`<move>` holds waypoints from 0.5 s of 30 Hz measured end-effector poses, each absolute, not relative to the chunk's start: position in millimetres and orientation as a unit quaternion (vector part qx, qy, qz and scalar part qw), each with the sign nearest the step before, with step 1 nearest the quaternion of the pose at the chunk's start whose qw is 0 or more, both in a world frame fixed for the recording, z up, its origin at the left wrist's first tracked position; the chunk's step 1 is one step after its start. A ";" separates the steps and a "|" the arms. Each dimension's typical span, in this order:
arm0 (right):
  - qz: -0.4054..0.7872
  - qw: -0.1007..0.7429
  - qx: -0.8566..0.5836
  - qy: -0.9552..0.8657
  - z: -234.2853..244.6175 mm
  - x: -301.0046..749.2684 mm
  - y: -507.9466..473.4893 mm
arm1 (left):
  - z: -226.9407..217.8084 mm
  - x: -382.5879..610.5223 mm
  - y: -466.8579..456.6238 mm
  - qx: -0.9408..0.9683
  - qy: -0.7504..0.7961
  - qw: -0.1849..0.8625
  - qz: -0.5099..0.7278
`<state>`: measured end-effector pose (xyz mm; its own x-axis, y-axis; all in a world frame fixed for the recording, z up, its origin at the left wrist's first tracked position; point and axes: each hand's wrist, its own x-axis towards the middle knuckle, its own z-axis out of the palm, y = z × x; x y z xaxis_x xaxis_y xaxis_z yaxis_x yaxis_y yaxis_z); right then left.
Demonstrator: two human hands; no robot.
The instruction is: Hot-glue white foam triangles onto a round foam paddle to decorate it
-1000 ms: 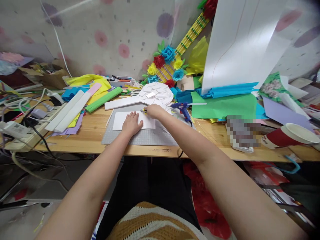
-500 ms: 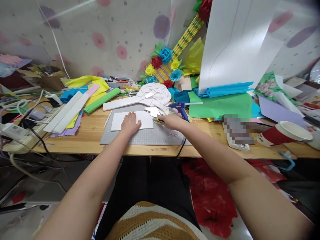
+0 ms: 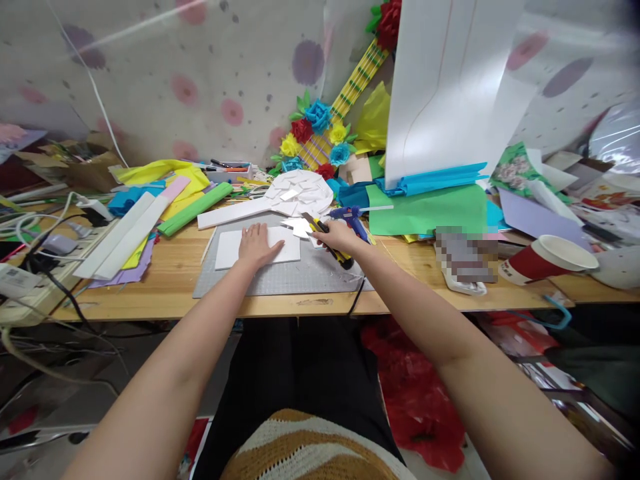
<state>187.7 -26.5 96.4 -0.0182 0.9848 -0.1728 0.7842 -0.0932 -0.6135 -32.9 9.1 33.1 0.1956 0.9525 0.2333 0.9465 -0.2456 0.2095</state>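
My left hand (image 3: 257, 247) lies flat with fingers spread on a white foam board piece (image 3: 227, 250), pressing it to the grey cutting mat (image 3: 305, 279). Closed around a yellow and black utility knife (image 3: 342, 257) is my right hand (image 3: 336, 240), just right of the board. The knife's blade points away and to the left, over small white offcuts (image 3: 301, 227). Behind the hands sits a round white form covered in foam scraps (image 3: 300, 190), with a long white strip (image 3: 233, 213) reaching left from it. A blue glue gun (image 3: 350, 217) rests beyond my right hand.
A paper cup (image 3: 545, 260) and a blurred-out phone-like object (image 3: 460, 260) stand at right. Green paper (image 3: 427, 210) lies below an upright white board (image 3: 445, 87). A flower-decorated yellow guitar (image 3: 320, 143) leans at the back. Power strips (image 3: 75, 267) and cables crowd the left.
My right hand has turned and lifted the knife off the board's right edge, so its handle and blade now show. My left hand stays on the board. The whole view has shifted slightly.
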 end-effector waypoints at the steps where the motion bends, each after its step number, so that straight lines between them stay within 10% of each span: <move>1: 0.328 0.201 -0.673 -0.632 93.0 183.6 -21.7 | 31.5 -34.1 9.3 0.773 0.615 0.011 0.152; 15: 0.476 0.320 -0.603 -0.554 92.7 137.6 7.4 | 39.2 -47.6 -11.8 0.768 0.562 -0.051 0.304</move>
